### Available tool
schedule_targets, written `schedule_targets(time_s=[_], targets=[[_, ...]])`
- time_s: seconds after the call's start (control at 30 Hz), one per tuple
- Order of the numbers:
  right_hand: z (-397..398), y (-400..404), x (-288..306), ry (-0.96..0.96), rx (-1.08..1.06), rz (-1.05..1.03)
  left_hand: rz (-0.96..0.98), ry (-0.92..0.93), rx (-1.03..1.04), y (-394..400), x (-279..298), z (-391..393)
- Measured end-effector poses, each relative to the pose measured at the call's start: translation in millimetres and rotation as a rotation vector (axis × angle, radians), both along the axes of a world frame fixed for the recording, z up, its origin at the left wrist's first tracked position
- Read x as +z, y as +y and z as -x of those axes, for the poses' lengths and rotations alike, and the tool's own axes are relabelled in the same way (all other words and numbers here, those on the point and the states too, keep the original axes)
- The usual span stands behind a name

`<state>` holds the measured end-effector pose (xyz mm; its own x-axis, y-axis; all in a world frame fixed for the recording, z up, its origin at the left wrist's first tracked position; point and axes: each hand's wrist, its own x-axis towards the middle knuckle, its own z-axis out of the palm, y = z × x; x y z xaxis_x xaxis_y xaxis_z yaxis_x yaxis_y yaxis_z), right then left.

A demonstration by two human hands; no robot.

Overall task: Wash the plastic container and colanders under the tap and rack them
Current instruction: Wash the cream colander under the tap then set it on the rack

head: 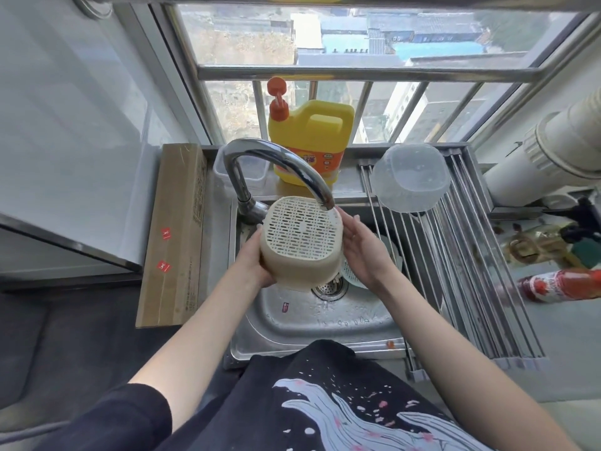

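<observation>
Both hands (257,258) cup the upturned colander (302,242) under the tap (279,167)

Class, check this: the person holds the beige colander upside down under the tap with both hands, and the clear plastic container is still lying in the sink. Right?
Not quite. The head view shows the clear plastic container upside down on the drying rack, not in the sink. The rest stands.

Under the glossy chrome tap (276,164) sits a matt cream plastic colander (300,242), the wet steel sink (325,323) below looks brushed, and the container (410,179) right of it is cloudy plastic.
</observation>
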<state>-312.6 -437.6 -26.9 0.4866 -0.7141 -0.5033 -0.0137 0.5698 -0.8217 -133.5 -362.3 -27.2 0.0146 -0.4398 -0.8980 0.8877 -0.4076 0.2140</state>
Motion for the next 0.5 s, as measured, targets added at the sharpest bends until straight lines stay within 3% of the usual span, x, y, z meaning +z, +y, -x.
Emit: schedule_targets(time_s=[0.27, 0.5], targets=[[-11.9, 0.5, 26.5, 0.163, 0.006, 0.393, -0.239, -0.017, 0.101, -11.7, 6.6, -2.8], [-13.6, 28.9, 16.1, 0.294, -0.089, 0.620, -0.174, -0.005, 0.088, -14.1, 20.1, 16.4]])
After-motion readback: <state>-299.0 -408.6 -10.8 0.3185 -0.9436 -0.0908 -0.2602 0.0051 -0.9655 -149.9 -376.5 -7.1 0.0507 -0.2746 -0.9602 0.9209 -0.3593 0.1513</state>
